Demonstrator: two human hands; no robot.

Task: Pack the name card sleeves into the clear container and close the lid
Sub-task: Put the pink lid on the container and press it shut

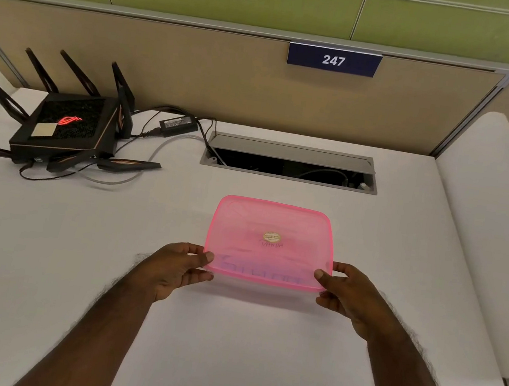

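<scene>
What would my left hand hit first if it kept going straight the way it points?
Left hand already grips the translucent pink plastic lid, so that's first; beyond it, probably the right hand.

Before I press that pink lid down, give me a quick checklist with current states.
1. Left hand grip on the lid: ok, pinching the near left corner.
2. Right hand grip: ok, pinching the near right corner.
3. Lid over the container: ok.
4. Lid fully sealed all round: cannot tell.
5. Sleeves inside: cannot tell, only blurred shapes show through the lid.
6. Router cables away from the container: ok.
</scene>
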